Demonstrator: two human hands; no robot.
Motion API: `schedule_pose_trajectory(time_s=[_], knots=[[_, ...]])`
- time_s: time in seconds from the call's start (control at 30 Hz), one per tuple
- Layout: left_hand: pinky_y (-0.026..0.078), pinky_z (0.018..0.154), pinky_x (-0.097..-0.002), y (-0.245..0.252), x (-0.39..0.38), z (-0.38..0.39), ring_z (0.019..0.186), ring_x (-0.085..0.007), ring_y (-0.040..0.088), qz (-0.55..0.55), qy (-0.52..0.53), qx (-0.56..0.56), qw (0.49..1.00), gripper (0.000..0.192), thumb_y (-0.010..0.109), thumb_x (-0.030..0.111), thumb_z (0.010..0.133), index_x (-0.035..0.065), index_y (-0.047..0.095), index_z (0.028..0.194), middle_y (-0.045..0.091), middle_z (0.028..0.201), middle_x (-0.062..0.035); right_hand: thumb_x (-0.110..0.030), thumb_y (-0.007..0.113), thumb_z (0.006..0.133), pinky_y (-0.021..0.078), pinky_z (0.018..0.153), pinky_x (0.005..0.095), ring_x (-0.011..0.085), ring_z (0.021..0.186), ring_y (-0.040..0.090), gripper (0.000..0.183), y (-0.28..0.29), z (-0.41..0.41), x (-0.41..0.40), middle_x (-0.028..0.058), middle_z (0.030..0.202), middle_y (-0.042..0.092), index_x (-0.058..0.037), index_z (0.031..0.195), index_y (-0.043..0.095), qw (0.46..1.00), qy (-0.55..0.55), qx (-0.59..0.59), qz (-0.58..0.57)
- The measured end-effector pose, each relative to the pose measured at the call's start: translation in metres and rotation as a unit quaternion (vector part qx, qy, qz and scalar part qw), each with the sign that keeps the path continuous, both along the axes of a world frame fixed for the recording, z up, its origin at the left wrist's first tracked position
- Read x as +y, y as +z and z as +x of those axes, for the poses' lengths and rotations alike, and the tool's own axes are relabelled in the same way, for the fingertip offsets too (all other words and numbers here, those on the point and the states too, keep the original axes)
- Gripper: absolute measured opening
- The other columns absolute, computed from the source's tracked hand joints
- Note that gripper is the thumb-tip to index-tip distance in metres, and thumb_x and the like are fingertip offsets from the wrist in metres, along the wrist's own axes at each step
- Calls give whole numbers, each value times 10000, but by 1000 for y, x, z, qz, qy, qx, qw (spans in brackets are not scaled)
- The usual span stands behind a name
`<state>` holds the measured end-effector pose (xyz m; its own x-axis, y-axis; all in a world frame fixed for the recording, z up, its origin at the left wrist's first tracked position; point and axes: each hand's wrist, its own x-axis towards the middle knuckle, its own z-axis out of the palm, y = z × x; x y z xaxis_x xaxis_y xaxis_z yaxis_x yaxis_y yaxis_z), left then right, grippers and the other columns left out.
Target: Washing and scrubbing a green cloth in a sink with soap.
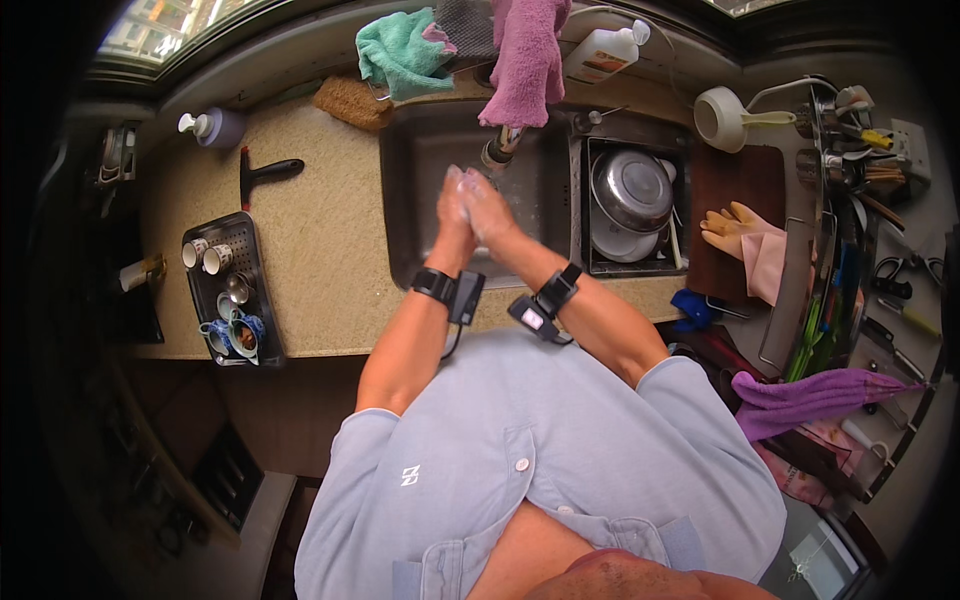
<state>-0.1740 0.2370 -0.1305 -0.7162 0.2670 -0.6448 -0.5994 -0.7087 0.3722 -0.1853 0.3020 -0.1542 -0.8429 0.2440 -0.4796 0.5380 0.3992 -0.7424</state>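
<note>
My left hand (454,212) and my right hand (486,208) are pressed together over a stainless steel sink (420,150). White lather shows on the fingers, and neither hand holds an object. Just above and to the right of them is the faucet spout (501,148), partly covered by a pink towel (525,67). Each wrist wears a black strap with a small device. Where the palms meet is hidden.
Left counter: squeegee (274,169), pump bottle (223,127), tray (266,300) with cups and teapot. Behind the sink: brown sponge (352,103), green cloth (405,52), white bottle (604,54). Right: metal bowl (635,190) in a second basin, rubber gloves (761,251), utensil rack.
</note>
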Motion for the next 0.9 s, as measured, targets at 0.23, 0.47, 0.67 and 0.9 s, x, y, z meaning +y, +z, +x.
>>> schedule_pose_trajectory(time_s=[0.23, 0.47, 0.67, 0.9], knots=[[494, 798, -345, 7, 12, 6, 914, -179, 584, -10, 47, 8, 999, 305, 564, 291, 904, 72, 551, 1117, 594, 987, -41, -328, 420, 928, 425, 893, 411, 357, 1057, 564, 380, 23, 2, 18, 203, 1105, 601, -65, 1183, 523, 990, -53, -2, -130], [481, 771, -314, -42, -15, -5, 848, -174, 580, -10, 65, 50, 997, 270, 529, 189, 905, 15, 548, 1110, 607, 933, -61, -307, 460, 917, 423, 911, 397, 334, 1085, 564, 401, 21, 30, -15, 207, 1110, 606, -64, 1232, 513, 984, -51, 117, -127], [495, 803, -326, -24, -8, -2, 913, -175, 584, -13, 51, -20, 998, 289, 477, 131, 915, 56, 501, 1193, 600, 1017, -57, -251, 465, 906, 453, 860, 413, 368, 1014, 590, 382, 15, 29, -1, 222, 1049, 622, -77, 1242, 510, 996, -15, 58, -63], [499, 706, -350, -2, 16, 9, 839, -186, 603, -25, 11, 9, 1000, 218, 499, 220, 927, 72, 566, 1072, 618, 956, -66, -241, 467, 902, 476, 753, 444, 356, 885, 633, 256, 37, -4, 31, 181, 891, 658, -66, 1017, 615, 996, -25, 12, -83]])
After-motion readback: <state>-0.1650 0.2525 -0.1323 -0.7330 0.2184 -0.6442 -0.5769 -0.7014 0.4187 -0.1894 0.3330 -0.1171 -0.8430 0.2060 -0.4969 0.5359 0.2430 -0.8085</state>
